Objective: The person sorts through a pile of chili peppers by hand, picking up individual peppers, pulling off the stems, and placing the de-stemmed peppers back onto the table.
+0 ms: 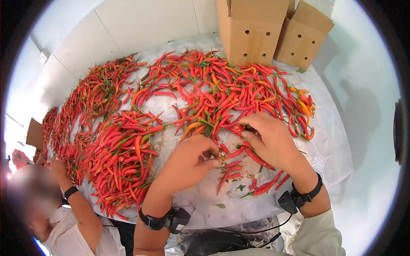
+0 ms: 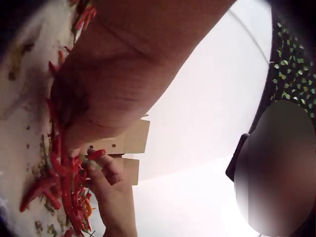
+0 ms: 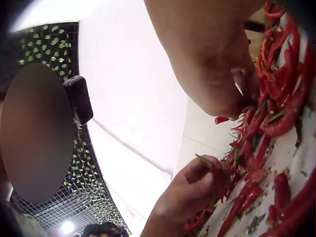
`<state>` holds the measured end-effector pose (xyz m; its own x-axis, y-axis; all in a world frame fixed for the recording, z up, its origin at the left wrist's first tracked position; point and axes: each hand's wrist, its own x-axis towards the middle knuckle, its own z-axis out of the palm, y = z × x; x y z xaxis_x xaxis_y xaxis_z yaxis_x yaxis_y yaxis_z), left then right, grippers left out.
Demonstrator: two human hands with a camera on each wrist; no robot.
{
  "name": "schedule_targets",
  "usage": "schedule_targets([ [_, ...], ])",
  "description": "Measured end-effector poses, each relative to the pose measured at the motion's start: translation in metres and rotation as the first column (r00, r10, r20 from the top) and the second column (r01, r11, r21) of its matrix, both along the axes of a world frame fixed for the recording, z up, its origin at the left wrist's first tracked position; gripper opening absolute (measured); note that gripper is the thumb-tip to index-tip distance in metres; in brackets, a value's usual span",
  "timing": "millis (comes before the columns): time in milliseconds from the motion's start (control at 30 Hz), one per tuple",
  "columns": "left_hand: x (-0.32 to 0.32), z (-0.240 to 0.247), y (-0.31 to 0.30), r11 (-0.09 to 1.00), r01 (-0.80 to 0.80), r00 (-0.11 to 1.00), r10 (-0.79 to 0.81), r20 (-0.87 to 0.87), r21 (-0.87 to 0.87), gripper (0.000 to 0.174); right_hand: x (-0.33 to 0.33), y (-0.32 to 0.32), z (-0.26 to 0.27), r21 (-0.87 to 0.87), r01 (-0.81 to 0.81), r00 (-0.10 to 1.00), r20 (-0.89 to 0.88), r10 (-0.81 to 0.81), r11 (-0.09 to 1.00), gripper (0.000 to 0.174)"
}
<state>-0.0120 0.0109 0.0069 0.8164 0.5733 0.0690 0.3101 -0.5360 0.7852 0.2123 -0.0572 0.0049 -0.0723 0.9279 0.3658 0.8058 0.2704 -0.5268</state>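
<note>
Left hand: your left hand [image 1: 190, 162] has its fingers curled, and its grip is almost closed on a chilli [image 3: 218, 177] with a green stem.
Right hand: your right hand [image 1: 273, 143] pinches a second chilli [image 2: 96, 154] in a narrow fingertip grip.
Where: both chillies are low over the tabletop [image 1: 329, 149], at the near edge of the big pile [image 1: 222, 94].
Risk: I think a fingertip grip this small can slip. A chilli could then drop back among the loose chillies [image 1: 256, 181] and be lost.
Risk: juice on your fingers may burn if a pod tears.
Around: a dense heap [image 1: 119, 158] lies to your left, and two cardboard boxes [image 1: 250, 32] stand behind the pile.
In the way: another person's hand [image 1: 57, 168] works far on the left, well apart from yours.
</note>
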Motion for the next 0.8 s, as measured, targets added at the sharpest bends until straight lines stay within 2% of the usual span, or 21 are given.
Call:
schedule_targets([
  [33,-0.001,-0.005,0.0,0.979,-0.053,0.99,0.078,0.121,-0.195,0.015,-0.003,-0.001,0.001,0.003,0.008,1.0,-0.023,-0.008,1.0,0.026],
  [100,-0.004,-0.014,0.001,0.826,-0.085,0.908,0.295,0.298,-0.557,0.018,-0.01,0.0,0.003,0.018,0.017,0.997,-0.071,-0.015,1.0,0.023],
  [167,-0.002,-0.014,-0.001,0.679,-0.112,0.879,0.408,0.246,-0.726,0.021,-0.014,0.002,0.003,0.061,-0.095,0.986,-0.13,0.102,0.994,0.02],
  [200,0.0,-0.014,-0.002,0.592,-0.119,0.863,0.459,0.212,-0.797,0.023,-0.016,0.002,0.003,0.085,-0.149,0.974,-0.159,0.161,0.985,0.019],
  [267,0.005,-0.018,-0.003,0.499,-0.098,0.885,0.439,0.153,-0.861,0.024,-0.021,0.002,0.002,0.092,-0.199,0.948,-0.233,0.215,0.976,0.018],
  [333,0.008,-0.016,-0.004,0.394,-0.086,0.904,0.417,0.095,-0.915,0.025,-0.023,0.001,-0.002,0.078,-0.216,0.937,-0.264,0.229,0.973,0.021],
  [433,0.007,-0.014,-0.004,0.299,0.02,0.942,0.314,0.118,-0.954,0.028,-0.025,0.0,-0.002,0.032,-0.171,0.94,-0.295,0.172,0.985,0.023],
  [533,0.008,-0.018,-0.007,0.379,0.009,0.934,0.328,0.143,-0.925,0.029,-0.029,-0.001,-0.008,0.01,-0.123,0.893,-0.434,0.115,0.992,0.025],
  [633,0.004,-0.021,-0.003,0.369,0.036,0.9,0.392,0.191,-0.929,0.028,-0.027,-0.001,0.0,-0.004,-0.034,0.937,-0.348,0.031,0.999,0.025],
  [733,0.003,-0.017,-0.002,0.395,-0.012,0.835,0.51,0.208,-0.919,0.024,-0.018,0.002,-0.002,-0.047,0.038,0.979,-0.198,-0.047,0.998,0.022],
  [800,0.001,-0.018,0.002,0.387,0.05,0.793,0.545,0.272,-0.921,0.023,-0.012,0.003,-0.005,-0.041,-0.111,0.994,-0.011,0.111,0.993,0.019],
])
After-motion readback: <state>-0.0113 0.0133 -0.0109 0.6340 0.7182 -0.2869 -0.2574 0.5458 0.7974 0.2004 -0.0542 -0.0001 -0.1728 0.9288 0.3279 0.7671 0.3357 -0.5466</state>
